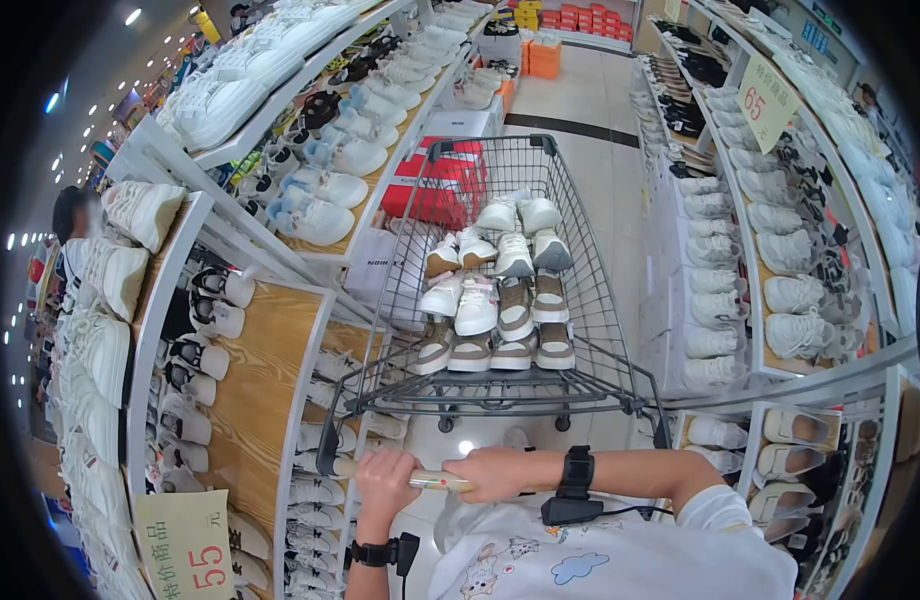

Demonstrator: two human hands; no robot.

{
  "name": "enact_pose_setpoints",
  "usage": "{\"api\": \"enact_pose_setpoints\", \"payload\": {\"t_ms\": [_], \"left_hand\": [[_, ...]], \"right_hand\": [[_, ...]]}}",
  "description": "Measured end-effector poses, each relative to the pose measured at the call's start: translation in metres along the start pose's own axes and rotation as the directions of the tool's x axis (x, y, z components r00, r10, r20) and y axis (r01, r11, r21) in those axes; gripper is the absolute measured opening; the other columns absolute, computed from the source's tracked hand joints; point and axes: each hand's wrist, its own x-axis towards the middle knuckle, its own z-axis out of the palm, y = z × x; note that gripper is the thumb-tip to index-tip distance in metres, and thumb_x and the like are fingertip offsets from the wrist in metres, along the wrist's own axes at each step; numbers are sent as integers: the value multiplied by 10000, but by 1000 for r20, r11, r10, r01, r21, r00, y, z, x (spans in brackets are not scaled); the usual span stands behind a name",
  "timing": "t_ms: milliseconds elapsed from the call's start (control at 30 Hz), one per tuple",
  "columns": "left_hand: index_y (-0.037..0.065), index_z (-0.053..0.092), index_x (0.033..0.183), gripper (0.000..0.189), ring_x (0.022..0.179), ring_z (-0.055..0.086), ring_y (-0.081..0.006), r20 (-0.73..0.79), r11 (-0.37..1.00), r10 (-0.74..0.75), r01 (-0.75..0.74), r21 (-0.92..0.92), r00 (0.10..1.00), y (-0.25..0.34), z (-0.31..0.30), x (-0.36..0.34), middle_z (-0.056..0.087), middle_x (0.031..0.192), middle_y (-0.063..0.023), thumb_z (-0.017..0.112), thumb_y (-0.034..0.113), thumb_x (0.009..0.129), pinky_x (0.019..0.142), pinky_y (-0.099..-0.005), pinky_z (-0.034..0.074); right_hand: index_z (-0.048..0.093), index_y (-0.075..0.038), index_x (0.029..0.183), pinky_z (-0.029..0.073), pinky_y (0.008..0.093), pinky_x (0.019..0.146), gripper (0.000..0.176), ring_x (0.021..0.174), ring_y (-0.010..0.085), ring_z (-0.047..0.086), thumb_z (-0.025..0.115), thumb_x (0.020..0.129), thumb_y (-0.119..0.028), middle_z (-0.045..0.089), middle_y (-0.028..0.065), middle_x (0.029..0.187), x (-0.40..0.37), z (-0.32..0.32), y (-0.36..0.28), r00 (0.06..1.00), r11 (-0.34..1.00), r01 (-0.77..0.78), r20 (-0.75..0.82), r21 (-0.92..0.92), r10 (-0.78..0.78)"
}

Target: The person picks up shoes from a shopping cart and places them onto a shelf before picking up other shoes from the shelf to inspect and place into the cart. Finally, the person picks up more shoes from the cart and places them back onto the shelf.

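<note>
Both my hands grip the handle (435,480) of a wire shopping cart (600,290). My left hand (385,478) wraps around it left of the middle, and my right hand (485,473) closes on it just to the right, a short stretch of handle showing between them. Inside the cart, several pairs of sneakers stand in rows: brown-and-white sneakers (515,350) nearest me, white sneakers (477,306) beyond them, and more white shoes (520,212) toward the front. Black straps with small devices are on both my wrists.
Shoe shelves (310,250) line the left side, close to the cart, and more shelves (750,230) run along the right. Red boxes (440,180) sit beside the cart's front left. A tiled aisle (580,90) leads ahead to stacked orange boxes (543,58). Price signs (185,545) hang on shelves.
</note>
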Motion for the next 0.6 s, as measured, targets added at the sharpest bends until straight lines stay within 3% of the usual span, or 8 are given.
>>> {"api": "enact_pose_setpoints", "payload": {"t_ms": [133, 200, 600], "left_hand": [[142, 495, 572, 168, 536, 479, -191, 0, 999, -1, 1, 33, 1000, 2, -2, 1, 442, 553, -5, 661, 125, 552, 530, -326, 328], [142, 495, 572, 168, 536, 480, -191, -5, 999, 2, -2, 36, 1000, 2, -3, 2, 442, 553, -6, 660, 124, 551, 530, -326, 329], [138, 503, 577, 161, 548, 488, -195, 8, 998, -14, 13, 55, 1000, 4, -2, 1, 442, 556, -10, 660, 117, 550, 531, -332, 331]], "right_hand": [[469, -36, 1004, 454, 479, 600, 334, 653, 379, 596, 588, 787, -259, 591, 178, 679, 0, -1, -1, 1000, 999, 16, 13, -29, -15], [490, -23, 971, 475, 487, 639, 346, 693, 395, 607, 603, 741, -255, 607, 197, 702, 0, -3, -2, 1000, 1000, 2, 5, 11, -2], [490, -15, 980, 476, 482, 675, 370, 729, 406, 604, 619, 754, -277, 612, 217, 747, 3, 4, 11, 999, 998, 53, 0, 29, -53]]}}
